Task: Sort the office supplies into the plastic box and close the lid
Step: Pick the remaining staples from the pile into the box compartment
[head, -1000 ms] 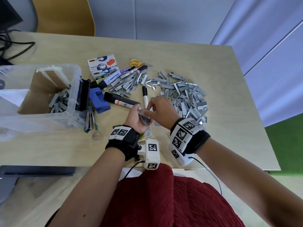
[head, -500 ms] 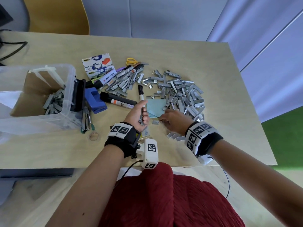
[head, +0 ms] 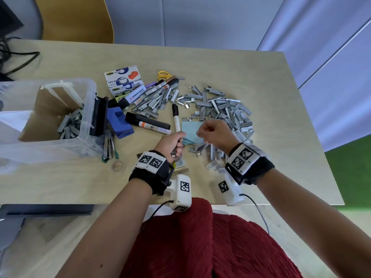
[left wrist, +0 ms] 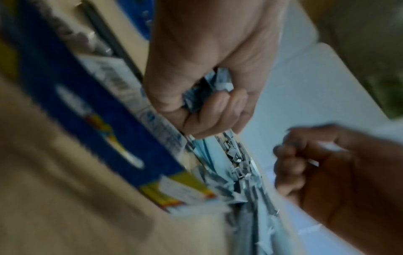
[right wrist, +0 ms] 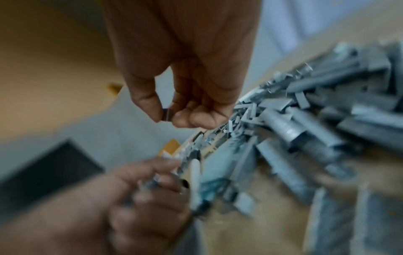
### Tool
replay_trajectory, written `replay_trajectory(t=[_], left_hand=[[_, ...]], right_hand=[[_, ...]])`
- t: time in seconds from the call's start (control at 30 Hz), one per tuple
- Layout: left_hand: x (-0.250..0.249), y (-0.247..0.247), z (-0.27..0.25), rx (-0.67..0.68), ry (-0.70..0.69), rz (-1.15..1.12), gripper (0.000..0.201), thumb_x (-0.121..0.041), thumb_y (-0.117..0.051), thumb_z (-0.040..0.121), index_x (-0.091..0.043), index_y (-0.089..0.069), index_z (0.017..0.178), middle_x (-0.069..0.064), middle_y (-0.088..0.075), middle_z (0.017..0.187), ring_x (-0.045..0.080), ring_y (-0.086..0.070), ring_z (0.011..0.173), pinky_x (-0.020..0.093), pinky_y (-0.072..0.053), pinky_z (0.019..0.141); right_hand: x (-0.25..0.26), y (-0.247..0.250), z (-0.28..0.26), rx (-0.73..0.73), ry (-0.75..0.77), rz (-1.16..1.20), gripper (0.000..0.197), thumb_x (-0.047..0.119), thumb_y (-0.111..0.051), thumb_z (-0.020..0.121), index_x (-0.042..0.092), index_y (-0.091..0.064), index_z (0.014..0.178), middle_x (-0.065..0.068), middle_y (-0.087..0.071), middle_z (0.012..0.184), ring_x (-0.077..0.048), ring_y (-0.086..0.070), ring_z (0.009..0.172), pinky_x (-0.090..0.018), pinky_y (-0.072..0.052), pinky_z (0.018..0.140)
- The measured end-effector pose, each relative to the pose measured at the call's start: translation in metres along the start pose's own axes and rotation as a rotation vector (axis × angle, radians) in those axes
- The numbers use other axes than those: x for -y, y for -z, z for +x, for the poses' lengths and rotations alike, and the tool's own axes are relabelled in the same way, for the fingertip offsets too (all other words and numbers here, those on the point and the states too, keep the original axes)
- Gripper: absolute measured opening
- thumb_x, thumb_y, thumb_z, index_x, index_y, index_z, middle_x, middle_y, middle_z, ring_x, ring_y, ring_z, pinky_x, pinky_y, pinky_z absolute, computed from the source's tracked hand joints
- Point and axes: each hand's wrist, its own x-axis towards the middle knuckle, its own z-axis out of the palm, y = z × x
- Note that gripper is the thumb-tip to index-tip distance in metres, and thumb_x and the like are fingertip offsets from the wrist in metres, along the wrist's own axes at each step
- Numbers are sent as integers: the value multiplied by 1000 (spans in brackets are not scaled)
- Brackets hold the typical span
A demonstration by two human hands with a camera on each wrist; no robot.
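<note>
My left hand is closed in a fist around a bundle of staple strips near the table's front middle. My right hand hovers just right of it, above blue sticky notes, pinching a small staple strip between thumb and forefinger. A large heap of staple strips spreads behind and to the right of the right hand. The clear plastic box stands open at the left with some staple strips inside.
Between box and heap lie markers, a white pen, a blue hole punch, a black stapler, tape dispenser cartons, yellow scissors and a tape roll. A chair stands behind the table.
The right hand reached down to the staples by the sticky notes, then lifted with a small strip pinched, moving back toward the left hand, which kept its bundle.
</note>
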Motion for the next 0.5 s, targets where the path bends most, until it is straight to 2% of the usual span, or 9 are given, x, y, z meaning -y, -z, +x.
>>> replay_trajectory(t=[0.07, 0.1, 0.13, 0.2, 0.27, 0.3, 0.37, 0.4, 0.5], left_hand=[[-1, -7, -4, -49, -133, 375, 29, -19, -53, 92, -13, -42, 65, -1, -37, 47, 8, -33, 28, 16, -24, 42], [-1, -10, -4, -75, -212, 607, 27, -19, -54, 91, -10, -45, 67, 1, -40, 52, 12, -42, 37, 21, -28, 46], [-2, -13, -4, -93, -286, 817, 28, -20, -54, 90, -8, -47, 66, 4, -44, 57, 18, -50, 52, 25, -33, 51], [-2, -18, -1, -109, -372, 1082, 30, -22, -54, 88, -7, -48, 63, 14, -54, 69, 30, -58, 77, 32, -42, 63], [-2, -21, 2, -110, -413, 1250, 32, -28, -54, 89, 1, -57, 77, 25, -60, 95, 36, -59, 91, 37, -46, 74], [-2, -23, 3, -108, -440, 1332, 36, -33, -53, 90, 2, -56, 81, 25, -61, 102, 36, -58, 91, 36, -45, 74], [-3, -25, 5, -103, -504, 1470, 42, -42, -52, 91, 0, -54, 82, 21, -62, 105, 35, -59, 91, 35, -45, 74], [-4, -27, 5, -112, -535, 1528, 46, -44, -51, 91, 2, -57, 91, 20, -62, 106, 35, -59, 94, 36, -45, 75], [-5, -30, 7, -137, -577, 1644, 49, -46, -46, 94, 0, -55, 105, 16, -58, 111, 32, -58, 102, 33, -39, 75]], right_hand=[[7, 7, 0, 33, -106, 445, 23, 7, -54, 84, 10, -50, 61, -3, -49, 58, -11, -45, 47, -18, -39, 48], [9, 11, 1, 63, -163, 640, 25, 11, -52, 82, 12, -46, 57, -2, -48, 57, -12, -43, 45, -20, -37, 45], [10, 14, 1, 82, -211, 776, 30, 14, -48, 81, 14, -43, 52, -1, -48, 54, -12, -42, 44, -19, -36, 44], [10, 19, 1, 63, -268, 876, 42, 12, -40, 86, 18, -38, 44, 0, -49, 50, -12, -41, 41, -17, -31, 43], [8, 21, -1, 5, -285, 801, 40, 4, -36, 86, 16, -36, 47, 0, -48, 47, -12, -38, 38, -18, -27, 42], [5, 22, -2, -21, -276, 718, 36, -1, -37, 85, 13, -37, 51, -1, -47, 47, -12, -38, 38, -18, -27, 41], [-1, 21, -2, -41, -241, 511, 31, -7, -39, 83, 11, -39, 58, -5, -47, 51, -12, -40, 38, -18, -29, 40], [-5, 20, -3, -32, -219, 399, 29, -7, -42, 84, 11, -40, 60, -5, -46, 54, -11, -40, 39, -19, -30, 41], [-14, 18, -6, 0, -73, -86, 18, -1, -55, 82, 14, -49, 73, 5, -43, 60, -2, -39, 46, -17, -33, 49]])
